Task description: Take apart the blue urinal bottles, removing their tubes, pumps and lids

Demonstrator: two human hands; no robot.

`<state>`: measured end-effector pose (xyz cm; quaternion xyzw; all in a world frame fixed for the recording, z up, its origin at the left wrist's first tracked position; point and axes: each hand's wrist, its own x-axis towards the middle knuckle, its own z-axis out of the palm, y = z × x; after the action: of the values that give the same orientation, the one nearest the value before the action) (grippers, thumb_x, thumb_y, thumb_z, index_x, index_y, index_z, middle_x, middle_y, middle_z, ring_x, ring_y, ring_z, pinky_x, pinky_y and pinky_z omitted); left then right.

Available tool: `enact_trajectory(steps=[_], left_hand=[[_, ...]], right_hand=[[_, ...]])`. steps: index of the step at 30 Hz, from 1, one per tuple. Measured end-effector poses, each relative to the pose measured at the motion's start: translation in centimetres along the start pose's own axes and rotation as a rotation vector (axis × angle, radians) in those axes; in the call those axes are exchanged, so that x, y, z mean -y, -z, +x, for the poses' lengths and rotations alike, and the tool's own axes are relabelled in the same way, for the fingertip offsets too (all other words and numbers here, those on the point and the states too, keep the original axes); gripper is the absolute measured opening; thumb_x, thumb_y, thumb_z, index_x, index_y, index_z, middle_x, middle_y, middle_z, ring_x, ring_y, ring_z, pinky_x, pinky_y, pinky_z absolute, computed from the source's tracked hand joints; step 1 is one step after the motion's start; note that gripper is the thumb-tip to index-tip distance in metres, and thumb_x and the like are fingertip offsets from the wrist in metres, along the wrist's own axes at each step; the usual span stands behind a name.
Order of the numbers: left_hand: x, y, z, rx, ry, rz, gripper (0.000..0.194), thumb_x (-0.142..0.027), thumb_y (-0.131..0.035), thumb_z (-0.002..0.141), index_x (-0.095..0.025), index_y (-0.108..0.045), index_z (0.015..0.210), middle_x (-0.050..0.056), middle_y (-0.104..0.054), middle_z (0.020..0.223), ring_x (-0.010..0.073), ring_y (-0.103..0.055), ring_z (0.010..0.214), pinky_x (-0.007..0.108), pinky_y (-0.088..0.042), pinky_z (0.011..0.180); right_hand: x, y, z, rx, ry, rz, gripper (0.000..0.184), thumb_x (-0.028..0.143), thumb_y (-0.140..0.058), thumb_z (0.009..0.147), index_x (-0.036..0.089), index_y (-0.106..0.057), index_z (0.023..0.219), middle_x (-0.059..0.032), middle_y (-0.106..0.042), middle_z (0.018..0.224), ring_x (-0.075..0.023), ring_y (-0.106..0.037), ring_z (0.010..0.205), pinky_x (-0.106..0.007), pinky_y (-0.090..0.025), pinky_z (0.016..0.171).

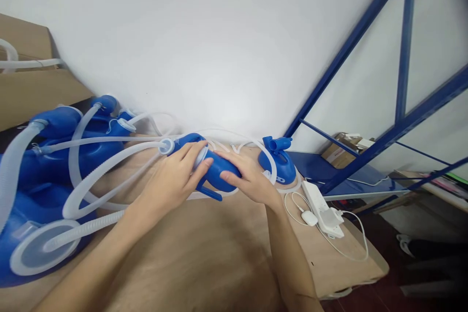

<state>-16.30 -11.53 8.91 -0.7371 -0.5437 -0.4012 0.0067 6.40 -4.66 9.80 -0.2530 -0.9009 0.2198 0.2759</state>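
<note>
A blue plastic bottle-like piece (218, 171) with a white ring and a thin handle lies sideways between my hands, just above the table. My left hand (181, 170) grips its left part near the ring, thumb on top. My right hand (250, 175) cups its rounded right end, fingers behind and thumb in front. Left of my left hand a clear round fitting (166, 146) joins white hoses to a blue part. To the right stands a blue container (280, 165) with a spout on top, close to my right wrist.
Several blue jugs (106, 156) with white corrugated hoses (97, 180) crowd the left side of the table (204, 253). A cardboard box (36, 90) stands behind them. A power strip (320, 207) with white cables lies at the right, beside a blue metal rack (351, 53).
</note>
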Motion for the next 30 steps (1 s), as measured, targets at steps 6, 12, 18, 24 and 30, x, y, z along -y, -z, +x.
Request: enact_trajectory(steps=[6, 12, 18, 24, 30], left_hand=[[-0.2, -1.0, 1.0, 0.029, 0.141, 0.137, 0.053, -0.048, -0.032, 0.109, -0.015, -0.066, 0.132, 0.016, -0.077, 0.126, 0.0336, -0.075, 0.108, 0.04, -0.054, 0.089], [-0.7, -1.2, 2.8, 0.151, 0.11, 0.362, 0.049, -0.027, -0.025, 0.108, -0.014, -0.068, 0.127, 0.018, -0.078, 0.115, 0.0325, -0.076, 0.092, 0.036, -0.043, 0.069], [1.0, -1.1, 4.7, -0.009, 0.373, -0.034, 0.05, -0.035, -0.028, 0.106, -0.014, -0.074, 0.105, 0.014, -0.08, 0.102, 0.0279, -0.073, 0.092, 0.036, -0.05, 0.08], [2.8, -0.3, 4.1, 0.093, 0.459, -0.041, 0.048, -0.051, -0.047, 0.101, -0.015, -0.069, 0.125, 0.012, -0.079, 0.109, 0.0316, -0.072, 0.099, 0.039, -0.054, 0.088], [2.3, -1.0, 2.8, 0.109, 0.392, 0.456, 0.058, -0.031, -0.053, 0.098, -0.015, -0.05, 0.154, 0.025, -0.063, 0.143, 0.0476, -0.062, 0.127, 0.049, -0.056, 0.084]], right_hand=[[1.0, -2.5, -0.4, -0.079, -0.004, -0.489, 0.087, 0.052, -0.082, 0.089, 0.027, -0.045, 0.165, -0.0126, -0.065, 0.148, -0.0359, -0.071, 0.121, -0.051, -0.064, 0.095], [-0.1, -3.0, 0.1, -0.154, 0.043, -0.685, 0.076, 0.034, -0.074, 0.094, 0.032, -0.046, 0.165, -0.01, -0.066, 0.145, -0.0326, -0.073, 0.112, -0.043, -0.064, 0.085], [-1.5, -2.6, 0.1, -0.211, 0.054, -0.599, 0.078, 0.038, -0.075, 0.093, 0.035, -0.045, 0.165, -0.0083, -0.065, 0.148, -0.034, -0.07, 0.123, -0.045, -0.063, 0.096], [-2.4, -3.0, 0.6, -0.13, 0.009, -0.567, 0.078, 0.041, -0.076, 0.092, 0.036, -0.046, 0.164, -0.007, -0.066, 0.149, -0.0337, -0.07, 0.125, -0.046, -0.062, 0.096], [-3.5, -3.1, 1.5, -0.186, -0.038, -0.402, 0.078, 0.05, -0.077, 0.092, 0.029, -0.049, 0.162, -0.0088, -0.064, 0.154, -0.0334, -0.066, 0.135, -0.048, -0.057, 0.109]])
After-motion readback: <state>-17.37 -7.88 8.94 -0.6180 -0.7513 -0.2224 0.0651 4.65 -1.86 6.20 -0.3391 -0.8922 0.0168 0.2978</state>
